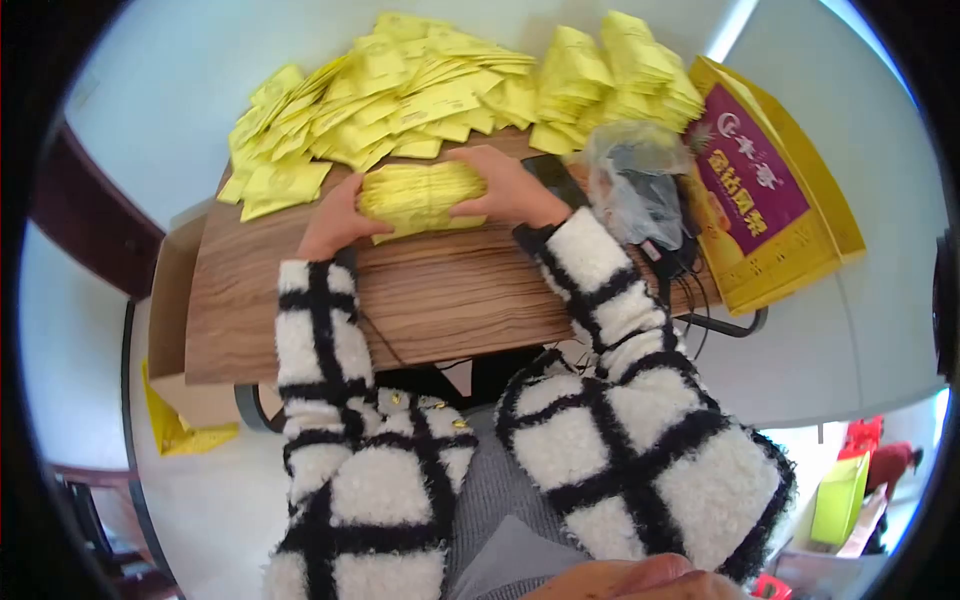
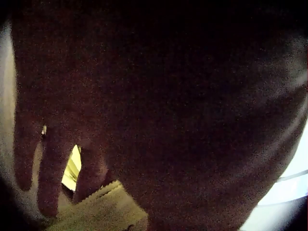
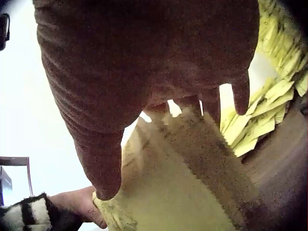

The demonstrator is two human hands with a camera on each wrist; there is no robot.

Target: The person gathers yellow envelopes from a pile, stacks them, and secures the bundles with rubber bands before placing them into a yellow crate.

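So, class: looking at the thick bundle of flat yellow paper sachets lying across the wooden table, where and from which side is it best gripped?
Probably at its two short ends, coming in from left and right. The bundle of yellow sachets lies lengthwise across the wooden table, and the left hand and right hand clamp its ends, squeezing the loose stack together so nothing fans out.

Purple-and-yellow box [image 1: 765, 200], plastic bag [image 1: 632, 180]

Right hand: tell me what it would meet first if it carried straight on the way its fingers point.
The right hand grips the stack of yellow packets, fingers pointing toward the left hand. Going on, it would press into that stack first, then likely the left hand behind it; depth is unclear.
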